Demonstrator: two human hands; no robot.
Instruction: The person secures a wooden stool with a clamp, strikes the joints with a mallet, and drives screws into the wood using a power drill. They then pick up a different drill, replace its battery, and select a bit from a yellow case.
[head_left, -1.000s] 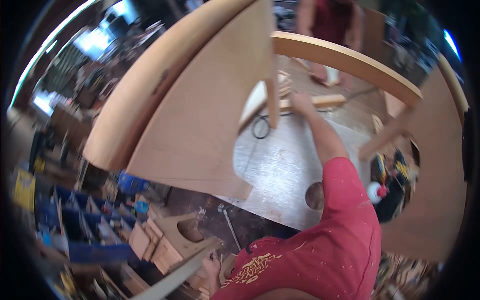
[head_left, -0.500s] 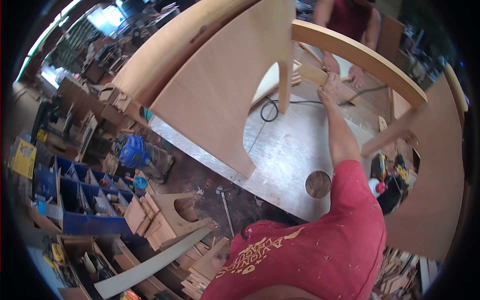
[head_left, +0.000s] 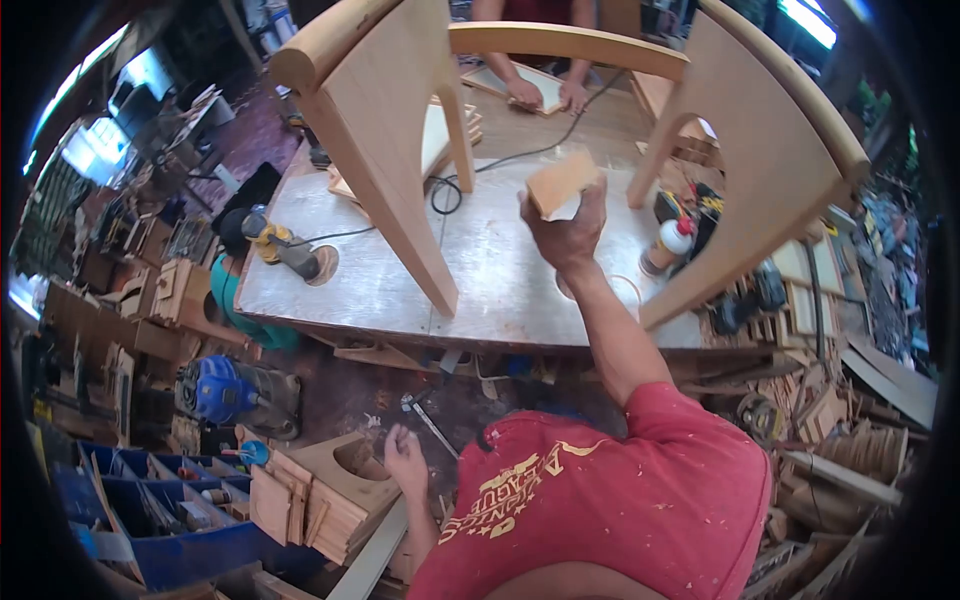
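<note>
My right hand [head_left: 570, 228] is closed around a tan, wood-coloured block [head_left: 560, 183], held up above the metal-topped table [head_left: 510, 290]. The block is tilted, and its pale end faces me. Around it stands a curved wooden furniture frame, with a left side panel [head_left: 385, 120], a right side panel [head_left: 765, 150] and a curved rail [head_left: 570, 42] joining them. Low on the left, my left hand [head_left: 405, 462] hangs beside a stack of cut wood pieces [head_left: 325, 500]. Its fingers are loosely bent and apart, and I see nothing in them.
Across the table, another person's hands [head_left: 540, 95] rest on a pale framed panel [head_left: 512, 80]. A yellow sander [head_left: 282, 245] with a cord lies at the left. A red-capped bottle [head_left: 672, 243] stands by the right panel. On the floor are a blue vacuum [head_left: 225, 390] and blue bins [head_left: 170, 530].
The view has swung right and levelled. My right hand has come back from near the other person's hands, bringing the block closer. My left hand has come into sight.
</note>
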